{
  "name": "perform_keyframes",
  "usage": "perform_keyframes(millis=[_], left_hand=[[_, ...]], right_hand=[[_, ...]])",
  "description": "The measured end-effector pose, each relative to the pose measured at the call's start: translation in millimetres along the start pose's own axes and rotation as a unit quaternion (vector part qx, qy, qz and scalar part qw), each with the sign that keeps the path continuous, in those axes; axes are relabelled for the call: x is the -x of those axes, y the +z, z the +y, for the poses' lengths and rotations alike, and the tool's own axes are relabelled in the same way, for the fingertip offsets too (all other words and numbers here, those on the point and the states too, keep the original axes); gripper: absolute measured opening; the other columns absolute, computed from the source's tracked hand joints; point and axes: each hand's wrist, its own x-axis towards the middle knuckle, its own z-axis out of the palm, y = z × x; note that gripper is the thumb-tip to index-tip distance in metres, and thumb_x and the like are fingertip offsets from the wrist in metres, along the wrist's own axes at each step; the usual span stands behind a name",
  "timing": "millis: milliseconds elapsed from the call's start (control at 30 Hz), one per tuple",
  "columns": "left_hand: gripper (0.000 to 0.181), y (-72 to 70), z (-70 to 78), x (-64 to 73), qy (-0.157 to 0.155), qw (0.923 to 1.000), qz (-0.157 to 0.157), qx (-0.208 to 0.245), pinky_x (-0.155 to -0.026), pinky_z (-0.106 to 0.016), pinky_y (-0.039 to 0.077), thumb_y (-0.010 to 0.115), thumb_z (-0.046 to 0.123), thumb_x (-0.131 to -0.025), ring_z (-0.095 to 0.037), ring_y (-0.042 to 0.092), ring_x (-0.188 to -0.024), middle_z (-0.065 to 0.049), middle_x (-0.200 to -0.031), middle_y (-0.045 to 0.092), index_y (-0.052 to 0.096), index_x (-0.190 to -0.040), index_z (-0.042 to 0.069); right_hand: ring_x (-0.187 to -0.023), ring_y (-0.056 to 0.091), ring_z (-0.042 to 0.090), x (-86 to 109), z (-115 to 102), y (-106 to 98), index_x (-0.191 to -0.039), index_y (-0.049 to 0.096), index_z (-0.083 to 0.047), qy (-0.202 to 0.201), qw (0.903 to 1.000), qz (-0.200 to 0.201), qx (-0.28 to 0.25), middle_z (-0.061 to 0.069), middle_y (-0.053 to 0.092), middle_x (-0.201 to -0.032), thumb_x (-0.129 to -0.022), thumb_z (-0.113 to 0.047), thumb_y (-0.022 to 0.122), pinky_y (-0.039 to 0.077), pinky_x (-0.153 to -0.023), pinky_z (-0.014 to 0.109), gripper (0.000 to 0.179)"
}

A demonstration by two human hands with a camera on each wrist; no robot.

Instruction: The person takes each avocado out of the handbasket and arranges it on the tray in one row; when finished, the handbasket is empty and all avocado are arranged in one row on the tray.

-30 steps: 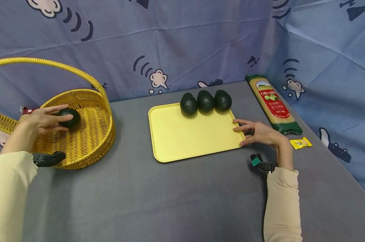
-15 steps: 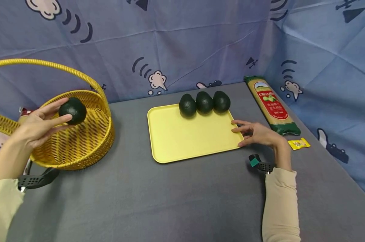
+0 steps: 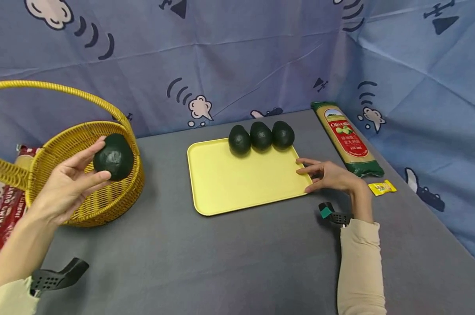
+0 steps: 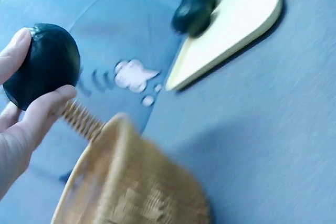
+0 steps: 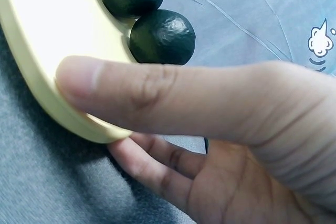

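Observation:
My left hand (image 3: 65,188) holds a dark green avocado (image 3: 114,158) between thumb and fingers, raised above the yellow wicker basket (image 3: 136,188). The left wrist view shows the same avocado (image 4: 44,66) in the fingers, with the basket (image 4: 157,192) below it. My right hand (image 3: 332,177) grips the right edge of a yellow tray (image 3: 241,179), its thumb (image 5: 126,90) lying over the rim in the right wrist view. Three avocados stand side by side along the tray's back edge: a left one (image 3: 239,141), a middle one (image 3: 261,136) and a right one (image 3: 283,135).
A pasta packet (image 3: 347,138) lies to the tray's right, with a small yellow wrapped packet (image 3: 382,187) in front of it. Behind the basket's left side lies a red spaghetti packet (image 3: 6,218). The basket's tall handle (image 3: 75,92) arches up. Patterned blue cloth hangs behind the grey table.
My left hand has lifted the avocado up out of the basket and moved it right, toward the basket's near right side. My right hand stays at the tray's edge. The head view has shifted slightly.

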Motion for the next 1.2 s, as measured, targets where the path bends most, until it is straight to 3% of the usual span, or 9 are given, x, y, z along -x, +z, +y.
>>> perform_keyframes(millis=[100, 167, 333, 533, 767, 867, 1033, 1200], left_hand=[[0.062, 20.3, -10.6, -4.7, 0.010, 0.9997, -0.022, -0.001, -0.082, -0.030, 0.056, 0.046, -0.025, -0.088, -0.023, 0.062, -0.110, -0.004, -0.160, 0.011, 0.043, -0.144, 0.003], [0.062, 33.3, -18.6, -9.3, 0.012, 0.9995, -0.022, -0.017, -0.084, -0.028, 0.055, 0.049, -0.024, -0.088, -0.022, 0.058, -0.117, -0.004, -0.160, 0.013, 0.044, -0.143, 0.003], [0.059, 58.8, -45.5, -31.3, -0.011, 0.9975, 0.008, -0.070, -0.087, -0.026, 0.053, 0.057, -0.017, -0.088, -0.016, 0.049, -0.127, -0.002, -0.160, 0.015, 0.049, -0.141, 0.009], [0.061, 77.7, -84.1, -71.7, -0.054, 0.9927, 0.048, -0.096, -0.085, -0.026, 0.054, 0.062, -0.009, -0.088, -0.030, 0.038, -0.135, 0.002, -0.159, 0.018, 0.045, -0.144, 0.009], [0.060, 85.1, -126.8, -118.4, -0.091, 0.9805, 0.093, -0.147, -0.076, -0.020, 0.055, 0.064, -0.005, -0.089, -0.032, 0.043, -0.131, -0.002, -0.158, 0.021, 0.044, -0.144, 0.007], [0.059, 85.5, -137.5, -131.7, -0.101, 0.9757, 0.101, -0.166, -0.080, -0.024, 0.055, 0.065, -0.005, -0.088, -0.032, 0.045, -0.129, -0.003, -0.158, 0.020, 0.046, -0.143, 0.007], [0.057, 84.2, -141.3, -142.9, -0.095, 0.9694, 0.083, -0.210, -0.099, -0.033, 0.047, 0.067, -0.006, -0.087, -0.028, 0.039, -0.135, -0.009, -0.157, 0.022, 0.048, -0.140, 0.002], [0.054, 75.5, -134.9, -144.7, -0.076, 0.9578, 0.060, -0.271, -0.108, -0.034, 0.037, 0.068, -0.008, -0.084, -0.024, 0.037, -0.136, -0.013, -0.149, 0.038, 0.051, -0.135, -0.002]], right_hand=[[-0.133, 0.036, 0.040, 0.4, -1, 0, -0.129, 0.059, 0.002, 0.000, 1.0000, 0.000, 0.002, 0.016, 0.031, -0.153, -0.079, -0.017, 0.080, 0.037, -0.104, 0.056, 0.058], [-0.133, 0.037, 0.040, 0.6, -2, 0, -0.129, 0.059, 0.002, -0.001, 1.0000, -0.001, 0.004, 0.016, 0.031, -0.153, -0.079, -0.017, 0.080, 0.038, -0.104, 0.055, 0.058], [-0.133, 0.037, 0.039, 1.1, -3, -2, -0.129, 0.059, 0.002, 0.000, 1.0000, 0.000, 0.001, 0.016, 0.030, -0.153, -0.079, -0.015, 0.080, 0.038, -0.103, 0.055, 0.057], [-0.134, 0.035, 0.040, -0.2, -4, -2, -0.129, 0.059, 0.003, -0.002, 1.0000, -0.002, 0.003, 0.016, 0.030, -0.153, -0.079, -0.015, 0.080, 0.038, -0.103, 0.055, 0.057], [-0.136, 0.032, 0.039, -0.1, 0, -1, -0.129, 0.059, 0.001, 0.002, 1.0000, -0.005, -0.002, 0.016, 0.030, -0.153, -0.079, -0.016, 0.080, 0.036, -0.105, 0.056, 0.056], [-0.135, 0.033, 0.039, 0.6, 0, -1, -0.130, 0.059, 0.001, 0.004, 1.0000, -0.006, -0.006, 0.015, 0.030, -0.154, -0.080, -0.017, 0.080, 0.036, -0.105, 0.056, 0.057], [-0.135, 0.033, 0.038, 0.4, -1, -1, -0.130, 0.059, 0.001, 0.004, 0.9999, -0.004, -0.010, 0.014, 0.030, -0.154, -0.080, -0.015, 0.080, 0.036, -0.105, 0.055, 0.056], [-0.137, 0.028, 0.040, 1.0, -4, -1, -0.130, 0.059, 0.001, 0.009, 0.9999, -0.006, -0.013, 0.015, 0.029, -0.154, -0.080, -0.015, 0.079, 0.034, -0.106, 0.057, 0.057]])
